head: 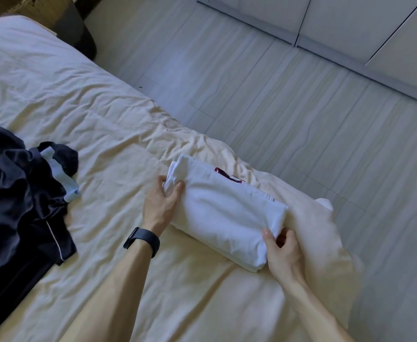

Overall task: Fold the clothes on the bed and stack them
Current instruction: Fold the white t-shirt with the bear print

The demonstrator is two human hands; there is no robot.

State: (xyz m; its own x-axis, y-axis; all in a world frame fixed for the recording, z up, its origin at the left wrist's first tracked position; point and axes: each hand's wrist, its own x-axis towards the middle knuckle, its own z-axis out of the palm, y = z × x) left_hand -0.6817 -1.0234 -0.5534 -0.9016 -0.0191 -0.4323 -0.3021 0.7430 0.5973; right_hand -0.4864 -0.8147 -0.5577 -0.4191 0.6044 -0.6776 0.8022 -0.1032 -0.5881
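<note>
A folded white garment (223,213) with a dark red print at its far edge lies near the bed's right edge. My left hand (161,204) pinches its left end, thumb on top. My right hand (282,250) grips its near right corner, thumb on top and fingers curled under. A heap of unfolded dark navy clothes (17,208) with a pale blue piece (63,177) in it lies at the left on the cream sheet of the bed (99,134).
The bed's edge runs diagonally from upper left to lower right, with pale tiled floor (276,95) beyond. White wardrobe doors (365,23) stand at the top right. A dark object (79,28) sits by the bed's far corner. My left wrist wears a black band (142,240).
</note>
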